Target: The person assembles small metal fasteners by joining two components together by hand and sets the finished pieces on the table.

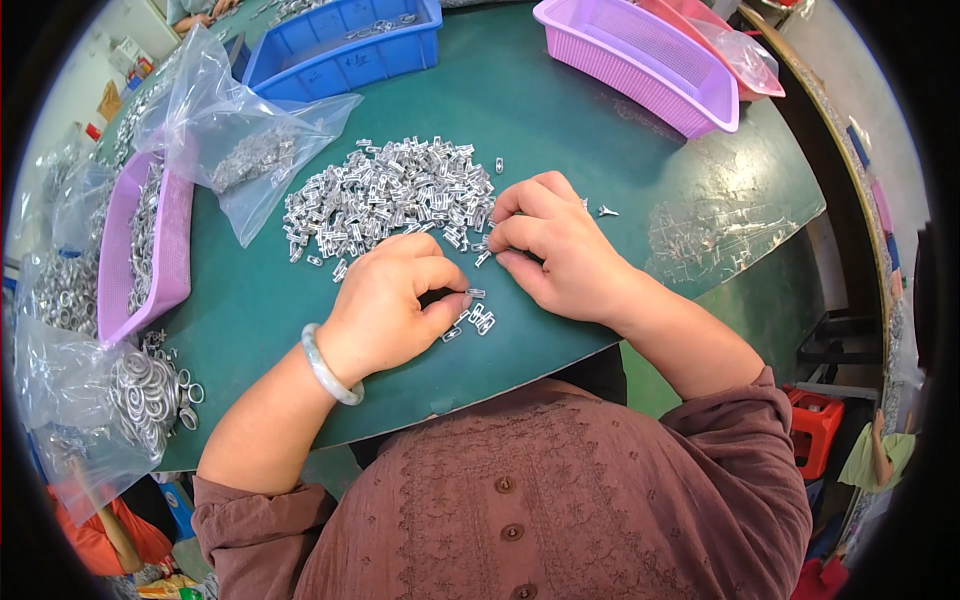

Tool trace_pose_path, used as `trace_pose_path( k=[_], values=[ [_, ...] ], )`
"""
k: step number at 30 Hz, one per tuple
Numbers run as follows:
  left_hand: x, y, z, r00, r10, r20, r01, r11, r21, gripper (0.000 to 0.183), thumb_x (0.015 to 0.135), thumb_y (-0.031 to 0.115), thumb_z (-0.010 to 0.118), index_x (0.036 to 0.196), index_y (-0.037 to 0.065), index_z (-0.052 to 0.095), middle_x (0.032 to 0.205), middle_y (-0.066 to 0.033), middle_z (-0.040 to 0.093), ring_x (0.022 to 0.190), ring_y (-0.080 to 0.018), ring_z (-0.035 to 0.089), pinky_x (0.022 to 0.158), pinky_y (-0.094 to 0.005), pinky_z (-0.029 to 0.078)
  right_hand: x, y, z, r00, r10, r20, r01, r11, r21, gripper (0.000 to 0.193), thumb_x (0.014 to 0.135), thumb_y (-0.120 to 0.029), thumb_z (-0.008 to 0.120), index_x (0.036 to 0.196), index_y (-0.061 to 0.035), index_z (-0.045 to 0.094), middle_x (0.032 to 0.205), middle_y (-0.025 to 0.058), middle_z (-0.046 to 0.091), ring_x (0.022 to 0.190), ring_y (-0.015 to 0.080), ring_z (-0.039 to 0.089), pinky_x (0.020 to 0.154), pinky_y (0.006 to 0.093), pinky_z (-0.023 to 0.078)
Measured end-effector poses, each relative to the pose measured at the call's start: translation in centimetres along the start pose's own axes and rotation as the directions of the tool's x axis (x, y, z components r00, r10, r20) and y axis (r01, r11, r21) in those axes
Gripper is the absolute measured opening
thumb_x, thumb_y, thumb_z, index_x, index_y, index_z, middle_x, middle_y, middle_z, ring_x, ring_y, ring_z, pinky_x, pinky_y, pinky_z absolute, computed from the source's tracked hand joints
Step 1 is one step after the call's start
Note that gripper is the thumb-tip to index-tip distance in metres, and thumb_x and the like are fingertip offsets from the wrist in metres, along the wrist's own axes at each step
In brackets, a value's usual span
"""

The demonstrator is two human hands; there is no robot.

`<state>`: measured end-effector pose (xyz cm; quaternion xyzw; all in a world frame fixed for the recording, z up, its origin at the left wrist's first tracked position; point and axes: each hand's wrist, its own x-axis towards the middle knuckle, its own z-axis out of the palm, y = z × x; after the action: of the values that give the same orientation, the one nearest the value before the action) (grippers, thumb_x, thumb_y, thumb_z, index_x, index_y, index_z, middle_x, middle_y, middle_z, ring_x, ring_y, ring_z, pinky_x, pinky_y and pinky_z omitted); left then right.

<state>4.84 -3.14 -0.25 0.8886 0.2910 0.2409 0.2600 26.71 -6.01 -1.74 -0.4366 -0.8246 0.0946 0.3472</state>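
- So the left hand (385,305) is pinching one small metal clip (476,294) between thumb and finger, near the table edge.
- Right hand (558,245) is pinching too, fingertips together on a tiny metal piece (484,257), right by the near edge of the pile. Too small to make out its shape.
- A few loose clips (483,319) are lying just beside the left fingertips.
- The big pile of clips (390,195) is sitting straight on the green table (570,120), just past both hands.
- Left of that, a clear bag (240,200) is slumping over, holding a clump of grey metal bits (255,156).
- Further left, a purple basket (178,245) is holding more metal parts (143,240).
- Nearer the person on that side, a heap of metal rings (145,400) is sitting by another clear bag (65,370), a few lying loose.
- At the back, a blue bin (350,65) is holding some metal rings or links (382,27).
- Back right, a second purple basket (640,85) is resting against a red basket (765,86), which is holding crumpled clear plastic (748,50).
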Motion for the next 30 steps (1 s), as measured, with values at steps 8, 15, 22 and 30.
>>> trace_pose_path(
  k=[8,15,22,30],
  values=[
    [0.1,0.1,-0.2,0.999,-0.032,0.020,0.033,0.999,-0.039,0.009,0.073,0.009,0.071,0.079,0.006,0.066,0.073,-0.0061,0.057,0.072,-0.0254,0.058,0.064,-0.0362,0.047,0.2,-0.3,0.5,0.999,-0.039,0.010,0.039,0.999,0.004,0.010,0.072,-0.002,0.068,0.081,-0.0068,0.064,0.100,0.0050,0.056,0.098,0.0283,0.049,0.086,0.0383,0.041],
    [0.3,-0.1,0.4,0.994,-0.100,-0.037,0.099,0.994,-0.036,0.007,0.075,0.009,0.070,0.082,0.007,0.067,0.073,-0.0068,0.059,0.072,-0.0261,0.059,0.065,-0.0377,0.048,0.2,-0.6,0.7,0.997,-0.069,0.030,0.068,0.997,0.047,0.013,0.072,-0.001,0.069,0.080,-0.0058,0.061,0.101,0.0060,0.056,0.096,0.0287,0.049,0.087,0.0377,0.042],
    [0.5,-0.2,0.8,0.997,-0.070,-0.043,0.070,0.997,0.012,0.006,0.077,0.012,0.069,0.080,0.008,0.068,0.074,-0.0060,0.059,0.074,-0.0270,0.060,0.066,-0.0388,0.048,0.2,-0.4,0.0,0.999,-0.022,0.043,0.019,0.997,0.072,0.014,0.072,0.001,0.067,0.083,-0.0062,0.061,0.101,0.0056,0.056,0.098,0.0286,0.049,0.088,0.0373,0.041],
    [0.5,-0.2,0.8,0.997,-0.050,-0.057,0.050,0.999,0.001,0.003,0.075,0.008,0.069,0.078,0.007,0.067,0.072,-0.0057,0.059,0.072,-0.0257,0.060,0.064,-0.0368,0.048,0.1,-0.2,-0.3,1.000,0.000,0.028,-0.001,0.999,0.040,0.018,0.072,0.003,0.066,0.087,-0.0070,0.062,0.103,0.0054,0.055,0.100,0.0283,0.047,0.089,0.0378,0.040]
  ],
)
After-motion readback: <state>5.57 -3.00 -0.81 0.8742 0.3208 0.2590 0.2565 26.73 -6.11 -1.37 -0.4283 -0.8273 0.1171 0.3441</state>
